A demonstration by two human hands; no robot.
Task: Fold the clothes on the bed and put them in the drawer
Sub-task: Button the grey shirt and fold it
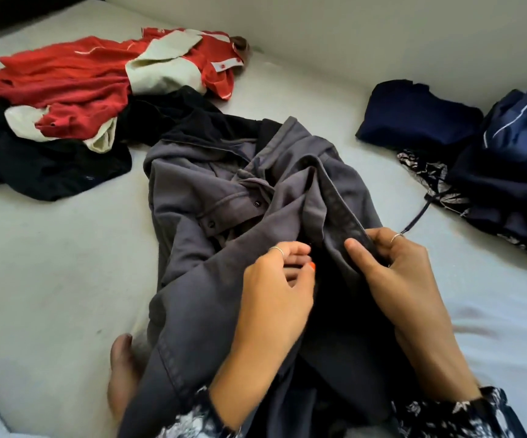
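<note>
A person is sitting on a pale bed (50,263), looking down at their own two hands and a grey button-up shirt (224,197) that is lying crumpled in the middle of the mattress and trailing toward their lap. This shirt is the landmark for everything else.

Far to the left of the shirt and further away, a heap of unfolded clothes is lying: a red garment (66,74) with cream patches is resting on top of black clothing (34,165), and the black cloth is reaching across to touch the shirt's collar end. Near the shirt's lower left edge, a bare foot (123,371) is resting on the mattress, partly under the grey fabric.

On the shirt's near part, the left hand (275,289) is hovering with curled fingers closing on the left front edge of the cloth; whether it is actually pinching it is hard to tell. Just beside it, the right hand (395,270) is gripping the shirt's dark button strip, thumb on top and fingers curled under it. Both hands are wearing thin rings.

Right of the shirt, a pile of navy clothes (420,115) is lying, with a dark patterned garment (439,184) under it.
</note>
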